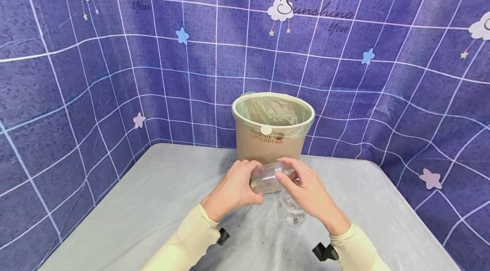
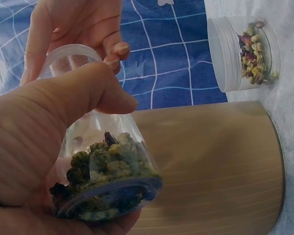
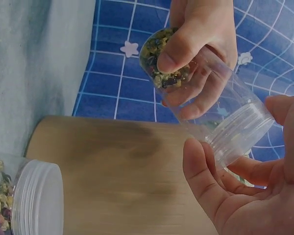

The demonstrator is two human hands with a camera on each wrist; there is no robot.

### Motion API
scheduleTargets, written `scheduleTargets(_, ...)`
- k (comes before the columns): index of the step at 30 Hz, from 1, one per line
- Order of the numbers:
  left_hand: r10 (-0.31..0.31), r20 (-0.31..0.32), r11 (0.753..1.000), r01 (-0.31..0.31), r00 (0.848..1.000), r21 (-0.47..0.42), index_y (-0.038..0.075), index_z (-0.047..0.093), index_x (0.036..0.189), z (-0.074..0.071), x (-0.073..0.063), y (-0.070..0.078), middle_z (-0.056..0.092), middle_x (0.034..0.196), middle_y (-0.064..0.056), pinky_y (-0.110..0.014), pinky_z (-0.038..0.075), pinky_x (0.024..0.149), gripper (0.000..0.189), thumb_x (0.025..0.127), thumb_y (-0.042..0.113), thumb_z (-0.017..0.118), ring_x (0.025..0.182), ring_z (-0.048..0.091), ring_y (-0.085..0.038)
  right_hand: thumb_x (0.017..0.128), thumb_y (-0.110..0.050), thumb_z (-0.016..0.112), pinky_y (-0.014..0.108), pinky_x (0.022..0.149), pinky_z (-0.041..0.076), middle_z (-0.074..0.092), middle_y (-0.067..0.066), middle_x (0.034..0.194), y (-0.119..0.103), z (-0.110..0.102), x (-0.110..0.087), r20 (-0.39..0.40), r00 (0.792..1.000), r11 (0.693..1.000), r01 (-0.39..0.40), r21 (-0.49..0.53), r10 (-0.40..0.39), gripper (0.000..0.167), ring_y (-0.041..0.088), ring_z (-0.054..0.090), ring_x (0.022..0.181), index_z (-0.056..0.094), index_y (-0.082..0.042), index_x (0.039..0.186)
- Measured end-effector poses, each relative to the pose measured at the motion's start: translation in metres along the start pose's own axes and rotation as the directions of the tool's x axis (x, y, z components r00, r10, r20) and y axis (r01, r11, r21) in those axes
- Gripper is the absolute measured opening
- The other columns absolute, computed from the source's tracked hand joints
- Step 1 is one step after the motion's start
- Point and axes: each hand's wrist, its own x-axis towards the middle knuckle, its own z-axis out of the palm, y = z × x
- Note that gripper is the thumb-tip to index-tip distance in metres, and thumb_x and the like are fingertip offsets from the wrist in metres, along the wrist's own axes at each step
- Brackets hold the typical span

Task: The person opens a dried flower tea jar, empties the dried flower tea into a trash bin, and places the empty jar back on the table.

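A clear plastic jar lies tilted between my two hands above the table. My left hand grips it round the bottom end, where dried flower buds have gathered. At the other end, the fingers and thumb of my right hand are round the ribbed, see-through lid end. Just below my right hand a second clear jar stands on the table. It has a ribbed lid and holds yellowish and dark red dried flowers.
Behind my hands stands a beige bin with a pale rim and a plastic liner. A grey cloth covers the table. The blue checked curtain hangs round the back and sides.
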Motion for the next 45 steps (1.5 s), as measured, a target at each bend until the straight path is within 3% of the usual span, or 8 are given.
scheduleTargets(7,0.026,-0.013,0.999,-0.025,1.000,0.035,0.016,0.063,0.109,0.0003,-0.0011,0.0015,0.056,0.090,0.006,-0.032,0.044,0.079,0.051,0.063,0.027,0.084,0.089,0.049,-0.016,0.099,-0.031,0.068,0.028,0.064,0.054,0.066,-0.001,0.104,-0.0011,0.0003,0.0001,-0.006,1.000,1.000,0.006,-0.017,-0.006,0.037,0.008,0.065,0.078,0.063,-0.017,0.134)
scheduleTargets(14,0.053,-0.029,0.998,-0.052,0.998,0.039,0.014,0.064,0.106,0.0017,-0.0014,0.0017,0.057,0.089,0.006,-0.032,0.045,0.078,0.048,0.064,0.024,0.083,0.087,0.049,-0.016,0.099,-0.030,0.069,0.027,0.066,0.054,0.068,0.003,0.112,-0.0013,0.0005,-0.0006,-0.011,1.000,1.000,0.012,-0.019,-0.012,0.037,0.008,0.065,0.081,0.064,-0.018,0.134)
scheduleTargets(32,0.086,-0.056,0.995,-0.083,0.995,0.054,0.012,0.064,0.104,0.0038,-0.0009,0.0003,0.058,0.088,0.004,-0.032,0.047,0.076,0.049,0.062,0.024,0.088,0.085,0.052,-0.017,0.098,-0.033,0.070,0.027,0.066,0.054,0.068,0.001,0.115,-0.0044,-0.0002,-0.0016,-0.004,1.000,0.999,0.006,-0.037,-0.006,0.042,0.009,0.064,0.079,0.064,-0.016,0.136)
scheduleTargets(45,0.028,-0.050,0.998,-0.026,0.998,0.053,0.016,0.067,0.100,0.0013,-0.0006,0.0009,0.058,0.085,0.009,-0.030,0.048,0.074,0.046,0.060,0.025,0.086,0.083,0.052,-0.015,0.097,-0.027,0.072,0.022,0.065,0.051,0.059,-0.004,0.096,-0.0025,-0.0002,-0.0008,0.000,0.998,0.998,0.060,-0.022,-0.060,0.042,0.008,0.056,0.073,0.064,-0.019,0.137)
